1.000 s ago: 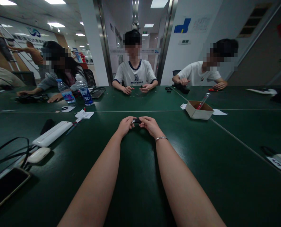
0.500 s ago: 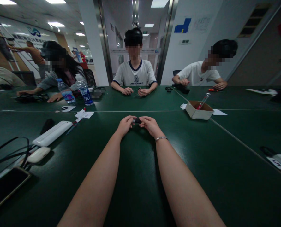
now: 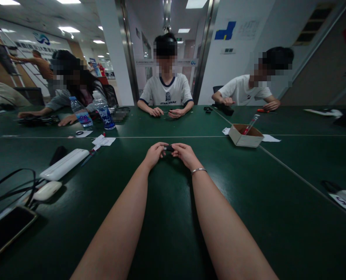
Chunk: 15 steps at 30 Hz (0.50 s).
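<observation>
Between my two hands is a small black object with a silvery end [image 3: 169, 148], too small to name for certain. My left hand [image 3: 154, 154] pinches its silvery end. On the other side, my right hand [image 3: 186, 154] grips the black part with thumb and fingers. Both hands are just above or on the dark green table [image 3: 168, 217]; I cannot tell if they rest on it. A metal bracelet [image 3: 199, 170] circles my right wrist.
To the left lie a phone [image 3: 9, 231], a white case [image 3: 48, 191], a long white box [image 3: 65, 164] and black straps. Two bottles [image 3: 104, 112] stand farther back. An open cardboard box [image 3: 245, 137] sits right of my hands. Several people sit across the table.
My hands and the small black object stay almost in place. Across the table, the middle person's hand and the small thing in it have shifted slightly.
</observation>
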### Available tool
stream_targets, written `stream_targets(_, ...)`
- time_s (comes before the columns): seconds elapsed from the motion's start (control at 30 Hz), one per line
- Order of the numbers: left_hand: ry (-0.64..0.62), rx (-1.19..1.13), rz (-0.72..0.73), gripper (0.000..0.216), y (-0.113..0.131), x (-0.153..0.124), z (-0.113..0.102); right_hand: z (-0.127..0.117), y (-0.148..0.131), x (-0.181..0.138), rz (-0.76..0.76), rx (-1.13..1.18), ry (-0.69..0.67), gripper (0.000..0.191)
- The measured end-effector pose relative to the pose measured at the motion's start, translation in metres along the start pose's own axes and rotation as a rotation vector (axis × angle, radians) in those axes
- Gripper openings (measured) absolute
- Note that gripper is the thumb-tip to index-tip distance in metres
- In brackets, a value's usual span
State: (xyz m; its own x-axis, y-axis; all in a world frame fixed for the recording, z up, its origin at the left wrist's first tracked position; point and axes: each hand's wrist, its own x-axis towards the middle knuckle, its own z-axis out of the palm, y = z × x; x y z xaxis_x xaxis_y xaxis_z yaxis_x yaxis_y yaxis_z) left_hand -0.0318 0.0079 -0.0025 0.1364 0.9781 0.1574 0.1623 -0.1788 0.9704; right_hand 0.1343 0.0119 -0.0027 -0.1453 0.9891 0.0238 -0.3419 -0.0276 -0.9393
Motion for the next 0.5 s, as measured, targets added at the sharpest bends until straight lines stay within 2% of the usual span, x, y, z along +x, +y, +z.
stream_targets(0.5,0.02,0.011,0.023,0.035,-0.0018,0.0014,-0.0011,-0.0005,0.0003,0.0001,0.002,0.002,0.001,0.019)
